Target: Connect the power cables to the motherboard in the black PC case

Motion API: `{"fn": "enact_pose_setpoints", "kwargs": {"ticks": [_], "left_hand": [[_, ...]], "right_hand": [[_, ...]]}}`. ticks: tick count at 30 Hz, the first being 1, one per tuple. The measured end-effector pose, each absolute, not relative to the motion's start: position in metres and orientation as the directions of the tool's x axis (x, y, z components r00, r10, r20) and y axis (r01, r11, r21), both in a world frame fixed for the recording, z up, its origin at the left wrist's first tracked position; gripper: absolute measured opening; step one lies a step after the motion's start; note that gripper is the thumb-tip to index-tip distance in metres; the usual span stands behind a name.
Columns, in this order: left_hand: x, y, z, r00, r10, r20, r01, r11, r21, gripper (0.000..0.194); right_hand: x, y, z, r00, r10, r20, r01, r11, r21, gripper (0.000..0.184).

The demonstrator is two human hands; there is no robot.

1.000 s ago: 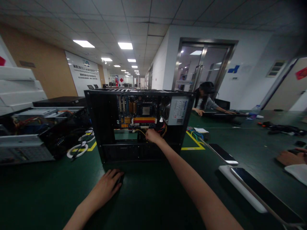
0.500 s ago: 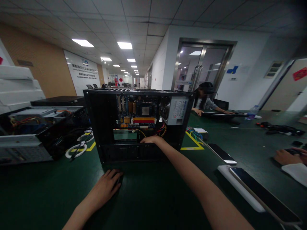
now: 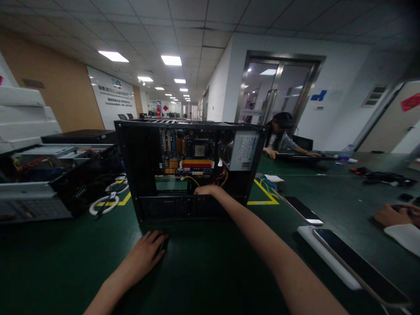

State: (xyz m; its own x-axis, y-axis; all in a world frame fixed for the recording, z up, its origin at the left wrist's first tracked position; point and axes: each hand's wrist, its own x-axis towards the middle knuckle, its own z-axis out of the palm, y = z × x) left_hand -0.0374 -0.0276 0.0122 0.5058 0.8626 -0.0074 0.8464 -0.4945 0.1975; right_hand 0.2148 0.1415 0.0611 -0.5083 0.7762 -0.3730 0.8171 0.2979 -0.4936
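At left, the side case [image 3: 36,199] has wires [image 3: 28,162] inside. The left hand [image 3: 144,251] lies on the table [image 3: 197,273], its grip I cannot tell. The main case [image 3: 164,209] stands there, long axis left-right, open side facing the wearer, containing board [image 3: 199,151], right hand [image 3: 205,190], its grip hidden, and power supply [image 3: 243,151].

I see the left hand [image 3: 146,251] lying low, its back side up and its fingers [image 3: 152,236] a little bent. The right arm [image 3: 256,236] stretches far forward, the right hand's [image 3: 206,190] fingertips hidden.

Right hand [image 3: 205,190] reaches into open computer case [image 3: 164,207], left hand [image 3: 147,250] in front
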Motion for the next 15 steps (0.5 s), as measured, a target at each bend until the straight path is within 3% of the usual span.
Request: {"fn": "enact_pose_setpoints", "kwargs": {"ticks": [4, 10, 15], "left_hand": [[-0.0386, -0.0264, 0.0089, 0.495, 0.869, -0.020, 0.857, -0.484, 0.176, 0.041], [-0.0377, -0.0275, 0.0119, 0.510, 0.860, 0.004, 0.845, -0.501, 0.188, 0.039], [-0.0368, -0.0280, 0.0139, 0.506, 0.862, -0.018, 0.847, -0.493, 0.199, 0.040]], "right_hand": [[0.2153, 0.1472, 0.0593, -0.529, 0.748, -0.401, 0.835, 0.377, -0.400, 0.020], [0.2158, 0.1474, 0.0576, -0.507, 0.781, -0.364, 0.848, 0.376, -0.374, 0.017], [0.2133, 0.1394, 0.0652, -0.517, 0.831, -0.203, 0.818, 0.410, -0.402, 0.017]]}}
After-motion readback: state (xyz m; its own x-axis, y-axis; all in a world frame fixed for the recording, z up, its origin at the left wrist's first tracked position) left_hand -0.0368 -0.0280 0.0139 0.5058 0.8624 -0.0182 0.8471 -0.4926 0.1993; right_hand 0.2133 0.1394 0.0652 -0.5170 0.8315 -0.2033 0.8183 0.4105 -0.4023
